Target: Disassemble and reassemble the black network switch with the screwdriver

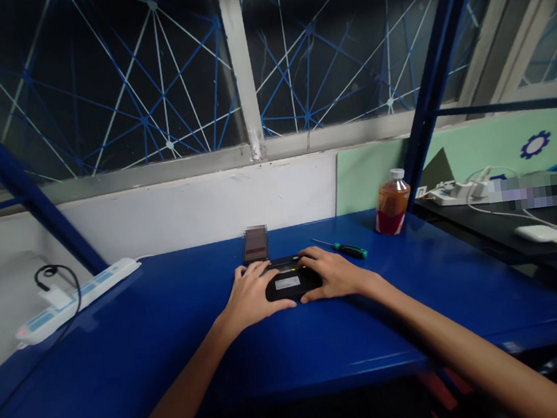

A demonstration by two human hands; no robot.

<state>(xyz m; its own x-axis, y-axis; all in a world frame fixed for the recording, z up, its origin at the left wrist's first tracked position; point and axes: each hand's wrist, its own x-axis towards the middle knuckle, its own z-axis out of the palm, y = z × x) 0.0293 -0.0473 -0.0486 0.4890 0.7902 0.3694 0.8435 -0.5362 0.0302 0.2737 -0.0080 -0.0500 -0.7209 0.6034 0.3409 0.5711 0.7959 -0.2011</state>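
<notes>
A small black device [289,283] with a white label lies on the blue table [172,335], near its middle. My left hand [253,296] grips its left end, fingers curled over the top edge. Its right end is covered by my right hand [331,273], fingers wrapped over it. A phone [255,244] stands propped just behind the device. To the right of my right hand lies a green-handled screwdriver [346,248].
A bottle of amber liquid [392,204] stands at the back right. A white power strip [75,298] with a black cable sits at the left. A blue frame post [432,77] rises by the bottle. Beyond it a dark bench holds a white charger [452,192] and a white mouse [537,233].
</notes>
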